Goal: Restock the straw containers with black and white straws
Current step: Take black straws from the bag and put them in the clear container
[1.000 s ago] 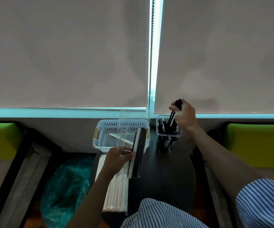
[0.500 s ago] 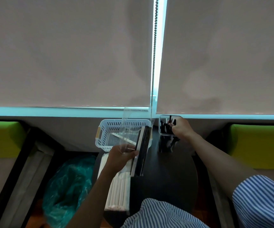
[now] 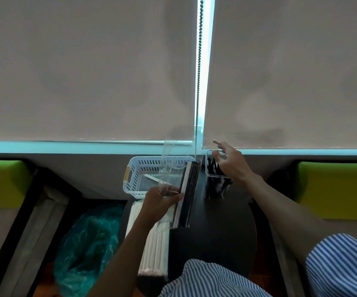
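My right hand (image 3: 231,162) covers the near rim of the clear container (image 3: 213,166), so I cannot tell how full the black straws (image 3: 214,167) stand. My left hand (image 3: 162,200) hides the top of the white straw pack (image 3: 155,251). The counter (image 3: 216,228) is cut short by my striped shirt (image 3: 211,279), itself cropped at the bottom edge
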`<state>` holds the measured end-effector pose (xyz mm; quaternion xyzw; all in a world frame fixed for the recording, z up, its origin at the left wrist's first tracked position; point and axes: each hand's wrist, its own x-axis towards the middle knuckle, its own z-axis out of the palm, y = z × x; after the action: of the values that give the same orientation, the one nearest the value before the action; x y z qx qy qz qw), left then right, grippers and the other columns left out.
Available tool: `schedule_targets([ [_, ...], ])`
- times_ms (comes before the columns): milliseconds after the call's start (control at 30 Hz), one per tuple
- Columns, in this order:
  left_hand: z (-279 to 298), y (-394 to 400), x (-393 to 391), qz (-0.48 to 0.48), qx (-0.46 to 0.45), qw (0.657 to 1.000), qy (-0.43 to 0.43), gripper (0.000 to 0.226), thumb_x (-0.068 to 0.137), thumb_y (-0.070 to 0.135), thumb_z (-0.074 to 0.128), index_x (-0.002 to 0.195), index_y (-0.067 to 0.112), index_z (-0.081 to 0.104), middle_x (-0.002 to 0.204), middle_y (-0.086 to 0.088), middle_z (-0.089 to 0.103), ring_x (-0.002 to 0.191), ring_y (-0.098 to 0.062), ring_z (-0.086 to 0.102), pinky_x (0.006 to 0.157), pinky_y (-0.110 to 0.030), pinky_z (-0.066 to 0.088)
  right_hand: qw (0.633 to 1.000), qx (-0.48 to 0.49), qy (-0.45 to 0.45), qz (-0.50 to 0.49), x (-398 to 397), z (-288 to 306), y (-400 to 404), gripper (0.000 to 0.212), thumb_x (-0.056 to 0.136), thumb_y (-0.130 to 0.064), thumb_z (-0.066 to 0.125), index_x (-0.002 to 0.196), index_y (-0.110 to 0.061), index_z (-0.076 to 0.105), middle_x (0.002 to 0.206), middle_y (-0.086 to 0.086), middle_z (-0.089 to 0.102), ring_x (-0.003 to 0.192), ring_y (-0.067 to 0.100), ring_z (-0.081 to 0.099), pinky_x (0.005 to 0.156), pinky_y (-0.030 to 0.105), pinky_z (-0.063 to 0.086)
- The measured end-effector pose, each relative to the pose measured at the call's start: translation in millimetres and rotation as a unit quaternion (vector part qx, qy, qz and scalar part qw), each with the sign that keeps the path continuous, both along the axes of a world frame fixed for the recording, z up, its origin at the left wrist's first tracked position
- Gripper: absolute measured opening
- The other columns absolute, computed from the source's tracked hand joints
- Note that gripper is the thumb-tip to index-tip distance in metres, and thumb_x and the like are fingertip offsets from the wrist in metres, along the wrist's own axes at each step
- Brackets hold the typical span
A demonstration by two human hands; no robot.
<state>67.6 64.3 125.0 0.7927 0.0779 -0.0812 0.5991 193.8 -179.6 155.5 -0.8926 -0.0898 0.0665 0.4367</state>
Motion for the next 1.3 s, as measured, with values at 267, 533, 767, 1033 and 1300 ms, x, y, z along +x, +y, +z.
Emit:
schedule_targets([
  [267,0,2,0,-0.005,0.010,1.000,-0.007,0.013,0.085,0.016,0.078,0.096,0.010,0.074,0.089,-0.004,0.078,0.085,-0.015,0.075,0.080,-0.029,0.061,0.988,-0.141,-0.041,0.047,-4,-20,1,0.048,0.087,0.012,0.045,0.127,-0.007,0.064,0.109,0.009,0.064,0.104,0.030,0.060,0.089,0.040,0.050],
  [533,2,-1,-1,0.007,0.001,1.000,-0.015,0.013,0.083,0.012,0.080,0.094,0.007,0.076,0.087,-0.004,0.079,0.083,-0.017,0.075,0.073,-0.020,0.058,0.961,-0.266,0.011,0.075,11,-37,-2,0.023,0.081,0.010,0.045,0.079,-0.006,0.061,0.095,0.005,0.056,0.091,0.033,0.060,0.074,0.041,0.052],
  [767,5,-3,0,-0.011,0.002,1.000,-0.023,0.015,0.084,0.012,0.079,0.097,0.006,0.074,0.090,-0.004,0.079,0.085,-0.014,0.075,0.076,-0.024,0.060,0.933,-0.319,0.114,0.125,16,-23,3,0.040,0.086,0.006,0.039,0.117,-0.009,0.059,0.110,0.007,0.058,0.095,0.027,0.060,0.086,0.044,0.056],
  [1033,9,-5,-1,-0.003,-0.036,0.999,-0.012,0.009,0.086,0.010,0.076,0.095,0.011,0.073,0.090,-0.001,0.079,0.086,-0.013,0.075,0.074,-0.021,0.058,0.986,-0.095,-0.136,-0.019,12,12,22,0.036,0.092,0.002,0.047,0.122,-0.006,0.065,0.119,0.013,0.066,0.109,0.025,0.060,0.097,0.037,0.050],
  [1300,22,-2,12,0.046,-0.186,0.981,-0.008,0.030,0.084,0.020,0.073,0.109,0.003,0.070,0.108,-0.014,0.075,0.105,-0.030,0.070,0.094,-0.043,0.056,0.964,0.082,0.212,0.136,-23,60,38,0.023,0.105,-0.029,0.049,0.117,-0.018,0.065,0.103,0.006,0.074,0.092,0.022,0.073,0.075,0.031,0.058],
])
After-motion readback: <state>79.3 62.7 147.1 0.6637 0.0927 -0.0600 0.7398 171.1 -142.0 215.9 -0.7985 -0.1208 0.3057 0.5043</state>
